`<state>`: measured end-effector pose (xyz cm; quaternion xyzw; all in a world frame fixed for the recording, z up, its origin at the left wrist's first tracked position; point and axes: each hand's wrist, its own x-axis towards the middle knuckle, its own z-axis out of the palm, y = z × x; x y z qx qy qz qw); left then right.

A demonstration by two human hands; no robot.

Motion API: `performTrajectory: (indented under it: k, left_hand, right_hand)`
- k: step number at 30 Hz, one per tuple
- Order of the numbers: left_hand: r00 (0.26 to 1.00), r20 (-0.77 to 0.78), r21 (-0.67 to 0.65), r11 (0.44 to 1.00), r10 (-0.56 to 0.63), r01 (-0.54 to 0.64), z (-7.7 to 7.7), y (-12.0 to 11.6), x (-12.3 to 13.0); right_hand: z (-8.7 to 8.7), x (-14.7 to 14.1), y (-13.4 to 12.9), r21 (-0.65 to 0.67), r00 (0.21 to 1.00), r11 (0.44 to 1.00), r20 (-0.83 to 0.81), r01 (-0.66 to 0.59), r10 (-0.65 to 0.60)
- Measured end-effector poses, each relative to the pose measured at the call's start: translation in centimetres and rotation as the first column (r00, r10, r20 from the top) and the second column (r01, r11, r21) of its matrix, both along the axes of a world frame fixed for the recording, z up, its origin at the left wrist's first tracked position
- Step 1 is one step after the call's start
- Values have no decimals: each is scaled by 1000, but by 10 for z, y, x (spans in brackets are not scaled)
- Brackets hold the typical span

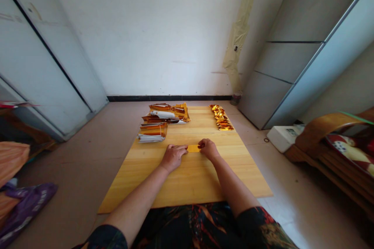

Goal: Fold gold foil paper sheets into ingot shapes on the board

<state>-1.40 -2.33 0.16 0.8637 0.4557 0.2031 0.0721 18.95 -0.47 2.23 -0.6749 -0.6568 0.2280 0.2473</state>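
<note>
A small gold paper (193, 148) lies between my two hands on the wooden board (175, 179). My left hand (173, 157) has its thumb and fingers on the paper's left end, holding it against the board. At the other end, my right hand (208, 149) pinches the paper between bent fingertips. Just beyond my left hand is a banded stack of gold-and-white paper sheets (153, 132). Farther back, more bundles of such sheets (166, 113) are piled loosely. Shiny folded gold-paper pieces (222, 118) form a row at the back right. My fingers partly hide the paper's ends.
A white wall (163, 39) with a dark skirting stands behind the board. To the right are a grey refrigerator (288, 58), a white box (284, 138) and a wooden seat (318, 155). A cabinet (43, 54) and a purple bag (29, 210) are at left.
</note>
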Motion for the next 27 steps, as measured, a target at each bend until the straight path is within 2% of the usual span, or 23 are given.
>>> performTrajectory:
  k: [3, 10, 13, 16, 18, 20, 23, 27]
  left_hand:
    - [1000, -2, -10, 1000, 0, 0, 1, 0, 0]
    - [1000, 10, -27, 1000, 2, -2, 6, -3, 1]
    - [1000, 19, -30, 1000, 0, 0, 7, -2, 2]
    - [1000, 31, -30, 1000, -2, 3, 8, -2, 3]
    - [999, 43, -39, 999, 14, -12, 10, -1, 5]
    - [998, 53, -55, 998, 34, -31, 13, 0, 7]
    - [996, 69, -81, 996, 54, -48, 17, 1, 11]
    - [990, 88, -104, 990, 106, -97, 18, 5, 15]
  right_hand:
    - [1, 2, 0, -15, 1000, 1000, -18, 2, -3]
    - [0, 18, 0, 46, 999, 998, -4, 37, -37]
    - [1, 22, -1, 84, 992, 994, -115, 70, -60]
    - [3, 11, 0, 142, 943, 988, -332, 58, -8]
    - [4, -3, 1, 90, 877, 996, -479, -5, 48]
    - [3, -18, 3, 63, 830, 993, -545, -98, 117]
    - [-1, -32, 7, -31, 822, 993, -563, -116, 79]
    - [-9, -31, 10, -104, 810, 990, -586, -98, 19]
